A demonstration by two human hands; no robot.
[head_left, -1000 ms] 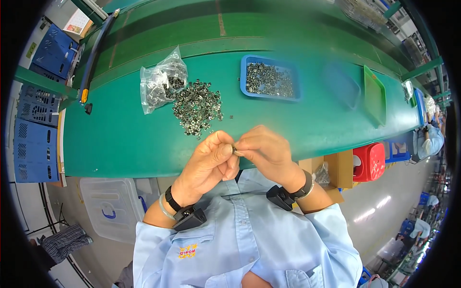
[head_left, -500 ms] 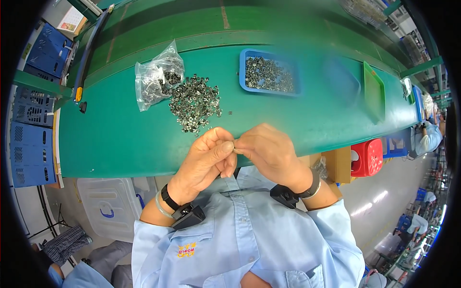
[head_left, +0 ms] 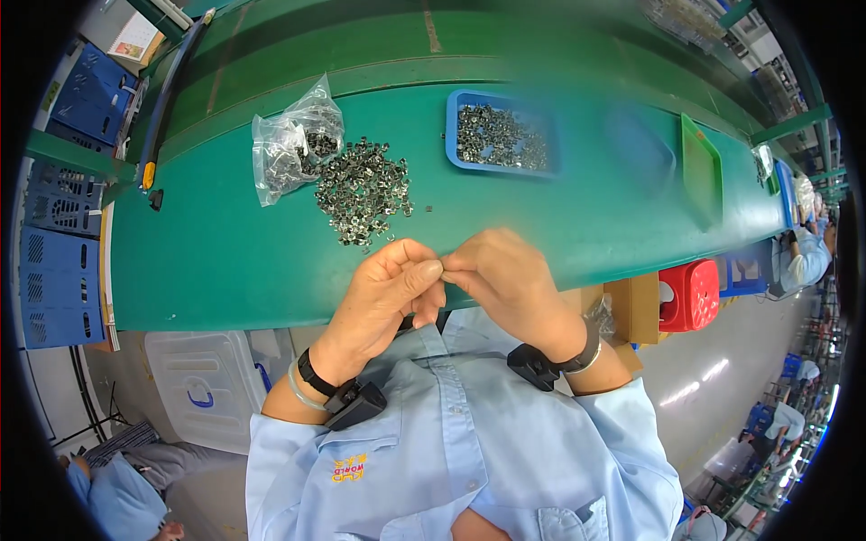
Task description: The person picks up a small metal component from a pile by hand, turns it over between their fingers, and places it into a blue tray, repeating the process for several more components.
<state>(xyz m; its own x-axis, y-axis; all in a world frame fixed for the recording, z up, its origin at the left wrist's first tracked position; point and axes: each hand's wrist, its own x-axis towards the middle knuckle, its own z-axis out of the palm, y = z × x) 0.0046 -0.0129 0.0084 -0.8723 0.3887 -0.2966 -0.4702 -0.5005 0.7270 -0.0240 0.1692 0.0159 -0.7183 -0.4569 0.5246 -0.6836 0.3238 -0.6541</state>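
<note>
My left hand (head_left: 394, 287) and my right hand (head_left: 507, 278) meet fingertip to fingertip just over the table's near edge. Both are closed in a pinch, and whatever sits between the thumbs and forefingers is too small and covered to make out. Beyond my left hand lies a loose pile of small shiny metal parts (head_left: 363, 191). A clear plastic bag (head_left: 281, 155) with more of these parts touches the pile's left side. Farther off to the right, a blue tray (head_left: 454, 155) holds many similar small parts. One single part (head_left: 428, 208) lies apart on the green table (head_left: 216, 261).
A green tray (head_left: 702, 171) rests at the table's right. Below the right edge are a red stool (head_left: 690, 298) and a cardboard box (head_left: 634, 309). A lidded clear bin (head_left: 203, 388) stands at lower left, near another person (head_left: 126, 491). Blue crates (head_left: 59, 298) line the left.
My hands stay pinched together in nearly the same place. The view has shifted slightly. The person at the lower left has moved.
</note>
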